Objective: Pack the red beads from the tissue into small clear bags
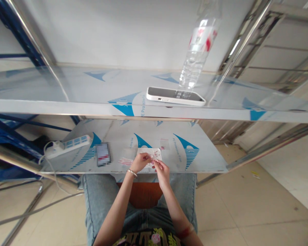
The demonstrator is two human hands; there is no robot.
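Observation:
Both hands meet over a small white tray (157,152) on the lower shelf. My left hand (140,162) and my right hand (162,171) are closed, their fingertips pinched close together around something tiny and partly clear, too small to name. Small reddish bits lie on the tray, which the hands partly cover. Just left of my left hand are clear plastic bags (128,154) with red stripes along their edges. Beyond the tray, to the right, lies another small clear bag (165,144) with something reddish at its bottom.
A blurred-out flat object (103,154) and a white power strip (69,146) with a cable occupy the left of the lower shelf (210,160). On the upper shelf (92,106), above the hands, a phone (176,96) lies near the edge before a water bottle (199,48).

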